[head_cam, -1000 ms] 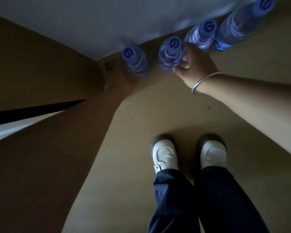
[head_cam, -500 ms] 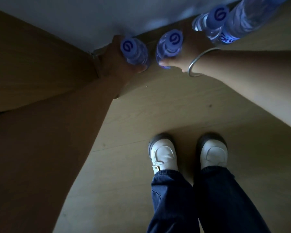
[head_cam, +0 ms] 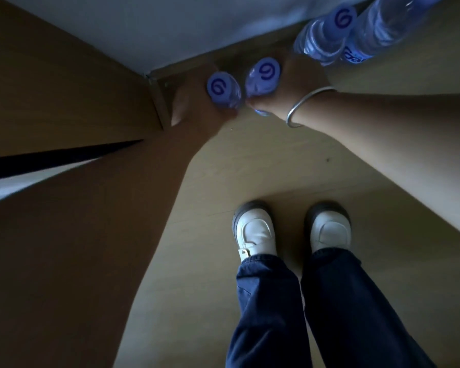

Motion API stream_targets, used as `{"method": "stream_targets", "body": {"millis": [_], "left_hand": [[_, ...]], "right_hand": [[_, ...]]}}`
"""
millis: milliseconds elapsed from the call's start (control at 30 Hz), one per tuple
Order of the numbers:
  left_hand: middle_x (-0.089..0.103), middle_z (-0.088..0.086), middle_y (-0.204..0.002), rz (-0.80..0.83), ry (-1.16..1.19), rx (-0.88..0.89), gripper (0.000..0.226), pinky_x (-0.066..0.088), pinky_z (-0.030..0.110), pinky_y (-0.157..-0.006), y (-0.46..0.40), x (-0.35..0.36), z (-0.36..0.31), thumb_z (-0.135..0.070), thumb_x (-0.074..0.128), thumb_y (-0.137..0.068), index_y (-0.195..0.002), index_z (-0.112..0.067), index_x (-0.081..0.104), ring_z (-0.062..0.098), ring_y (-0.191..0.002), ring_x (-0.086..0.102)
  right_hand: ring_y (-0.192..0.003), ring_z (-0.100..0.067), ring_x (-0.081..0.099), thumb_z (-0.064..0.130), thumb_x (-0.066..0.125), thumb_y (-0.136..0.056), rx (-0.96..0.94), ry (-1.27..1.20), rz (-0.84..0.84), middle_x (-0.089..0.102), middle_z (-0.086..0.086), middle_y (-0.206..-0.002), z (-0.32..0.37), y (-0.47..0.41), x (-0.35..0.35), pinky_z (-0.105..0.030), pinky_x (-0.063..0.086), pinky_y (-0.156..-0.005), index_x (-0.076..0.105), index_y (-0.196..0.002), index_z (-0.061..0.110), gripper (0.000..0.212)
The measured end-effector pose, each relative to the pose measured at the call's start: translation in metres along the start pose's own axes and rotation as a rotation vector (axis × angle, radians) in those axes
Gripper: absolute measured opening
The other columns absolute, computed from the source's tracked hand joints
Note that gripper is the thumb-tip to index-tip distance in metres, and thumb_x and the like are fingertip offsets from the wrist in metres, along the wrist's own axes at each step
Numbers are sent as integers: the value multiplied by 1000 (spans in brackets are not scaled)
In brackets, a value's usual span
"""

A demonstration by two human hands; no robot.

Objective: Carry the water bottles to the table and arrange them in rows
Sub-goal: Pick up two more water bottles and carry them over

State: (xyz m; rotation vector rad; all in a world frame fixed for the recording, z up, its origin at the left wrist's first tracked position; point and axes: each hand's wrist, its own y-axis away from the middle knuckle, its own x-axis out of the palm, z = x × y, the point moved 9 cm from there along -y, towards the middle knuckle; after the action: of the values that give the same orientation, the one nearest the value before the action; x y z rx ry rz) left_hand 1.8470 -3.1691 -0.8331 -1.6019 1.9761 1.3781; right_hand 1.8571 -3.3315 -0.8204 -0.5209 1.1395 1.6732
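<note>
Where the bottles are: we see four water bottles standing upright on the wooden floor (head_cam: pixel 250 160), in a line along the foot of the white wall (head_cam: pixel 186 25), well away from any desk; none shows in the head view.
Left hand: our left hand (head_cam: pixel 197 107) curls round the leftmost bottle (head_cam: pixel 223 90) just under its purple cap.
Right hand: our right hand (head_cam: pixel 290 86), with a silver bangle (head_cam: pixel 303 104) on the wrist, wraps its fingers round the second bottle (head_cam: pixel 262 77) at the shoulder.
Waiting bottles: the third bottle (head_cam: pixel 327 33) and the fourth bottle (head_cam: pixel 383 22) stand just beside the right hand, untouched.
Weight: we judge them full and sealed, so each is fairly heavy for a one-hand lift.
Wall stiffness: thin clear plastic, likely to dent under a hard squeeze; the liquid inside keeps it fairly firm.
Slip: smooth sides and label could slide in the palm.
Best hold: the narrow shoulder below the cap, where the flare stops the bottle dropping through.
Breakage: low; a fall would more likely dent than burst.
Nearby: our white shoes (head_cam: pixel 255 229) stand close behind.
</note>
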Motion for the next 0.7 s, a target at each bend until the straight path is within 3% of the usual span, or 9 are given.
{"method": "stream_targets", "body": {"millis": [100, 200, 300, 467, 567, 700], "left_hand": [[64, 0, -106, 7, 66, -76, 61, 51, 31, -82, 44, -8, -3, -27, 85, -58, -113, -23, 60, 20, -96, 61], [60, -1, -113, -28, 64, -116, 61, 51, 33, -79, 103, -25, -14, -32, 85, -56, -111, -28, 59, 22, -97, 61], [59, -3, -113, -44, 179, -208, 61, 45, 24, -75, 170, -54, -30, -31, 83, -57, -113, -31, 57, 16, -92, 59], [52, 2, -110, -167, 331, -316, 59, 31, -4, -62, 270, -131, -74, -22, 80, -59, -113, -25, 57, 1, -73, 47], [46, 0, -107, -254, 395, -309, 61, 28, -9, -64, 332, -191, -105, -17, 81, -60, -116, -19, 57, -9, -72, 45], [54, 9, -110, -346, 422, -274, 61, 28, -8, -67, 403, -275, -141, -14, 83, -59, -114, -16, 58, 3, -83, 41]], "right_hand": [[-96, -29, 62, 50, 71, -66, 57, -38, 16, 65, -8, -97, -3, 39, -16, -30, 42, -75, 58, -102, 16, 52], [-93, -27, 63, 45, 73, -66, 81, -108, 34, 68, -7, -96, 6, 87, -44, -27, 42, -74, 61, -96, 17, 43], [-91, -30, 62, 42, 74, -68, 97, -153, 47, 66, -10, -94, 28, 143, -80, -36, 48, -79, 60, -92, 9, 42], [-90, -26, 63, 38, 77, -66, 28, -181, 121, 67, -8, -95, 91, 225, -157, -33, 47, -78, 60, -91, 8, 42], [-90, -29, 62, 26, 81, -64, -99, -246, 125, 65, -14, -96, 149, 271, -212, -32, 46, -78, 61, -91, 4, 40], [-73, -25, 53, 23, 80, -64, -334, -216, 97, 63, -21, -83, 241, 327, -279, -32, 41, -69, 53, -77, 13, 32]]}}
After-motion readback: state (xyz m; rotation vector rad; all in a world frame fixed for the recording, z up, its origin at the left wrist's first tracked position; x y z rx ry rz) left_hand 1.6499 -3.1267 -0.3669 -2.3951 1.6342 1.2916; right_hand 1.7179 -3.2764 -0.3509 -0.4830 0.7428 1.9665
